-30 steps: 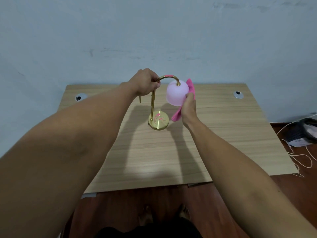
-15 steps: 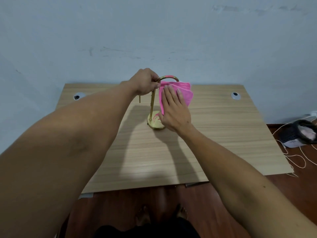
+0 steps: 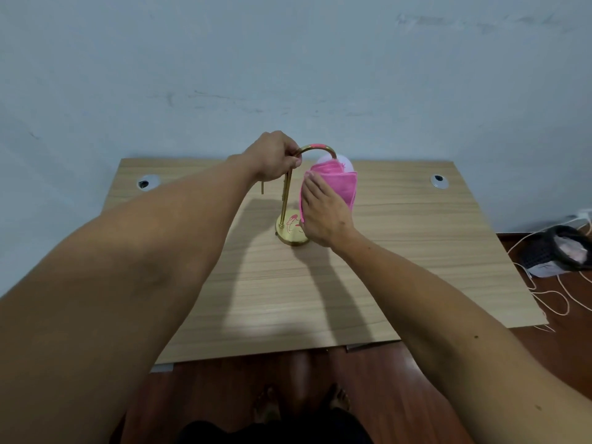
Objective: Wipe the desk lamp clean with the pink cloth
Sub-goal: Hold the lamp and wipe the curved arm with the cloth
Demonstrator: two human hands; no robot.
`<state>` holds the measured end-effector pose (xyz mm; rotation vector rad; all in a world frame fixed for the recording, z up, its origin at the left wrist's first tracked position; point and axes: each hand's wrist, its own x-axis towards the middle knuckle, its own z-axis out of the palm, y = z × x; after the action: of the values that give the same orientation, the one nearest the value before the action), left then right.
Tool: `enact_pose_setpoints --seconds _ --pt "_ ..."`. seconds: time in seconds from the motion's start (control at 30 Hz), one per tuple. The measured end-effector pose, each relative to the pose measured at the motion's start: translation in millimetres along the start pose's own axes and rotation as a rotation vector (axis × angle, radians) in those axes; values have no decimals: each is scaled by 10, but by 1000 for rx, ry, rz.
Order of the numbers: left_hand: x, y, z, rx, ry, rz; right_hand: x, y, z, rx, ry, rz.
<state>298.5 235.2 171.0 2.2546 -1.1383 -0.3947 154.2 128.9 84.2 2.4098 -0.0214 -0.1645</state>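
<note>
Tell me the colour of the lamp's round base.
The base is shiny gold with a pink marking on top; the head view shows it.

No writing can be read; a pink squiggle on the desk lamp base is too small to make out.

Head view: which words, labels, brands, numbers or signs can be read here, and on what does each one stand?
No text can be read in this view.
Pink mark on the gold base of the desk lamp: too small to read and partly hidden by the right hand; I cannot tell whether it is lettering or a drawing.
Pink cloth and desk: no text shows.
</note>
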Motion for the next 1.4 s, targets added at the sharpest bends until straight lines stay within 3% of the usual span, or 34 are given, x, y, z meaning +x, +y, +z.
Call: enact_pose_setpoints --seconds 0.1,0.2,0.3,0.43,0.5,0.6,0.67,0.77,0.9,1.0,1.17,1.4 --pt "-4 0 -3 -7 2 -11 -107 -94 105 148 -12 -55" --pt "-6 -12 -11 -14 -8 -21 -318 -207 240 536 -14 10" --pt "-13 -17 -19 -14 -14 -21 -522 -155 383 1203 -192 393" --pt "-15 -9 -4 -9 -10 -27 -649 96 570 2099 -224 1242" --pt "-12 -10 -1 -11 -5 -30 -610 290 615 2303 -82 1384" --pt "-16 -4 1 -11 0 -41 -476 652 429 2416 201 1414" --pt "-13 -8 9 -15 1 -47 -351 840 143 2405 368 1324" --pt "-19 -2 9 -22 6 -55 -155 858 -190 2207 357 1066" --pt "-17 9 10 -29 6 -57 -82 452 -130 1618 327 599" --pt "-16 12 17 -22 10 -57 -228 216 -55 1307 433 556" --pt "-14 21 19 -27 11 -57 -421 130 248 760 322 449" --pt "-8 22 8 0 10 -49 -320 420 59 520 325 370"
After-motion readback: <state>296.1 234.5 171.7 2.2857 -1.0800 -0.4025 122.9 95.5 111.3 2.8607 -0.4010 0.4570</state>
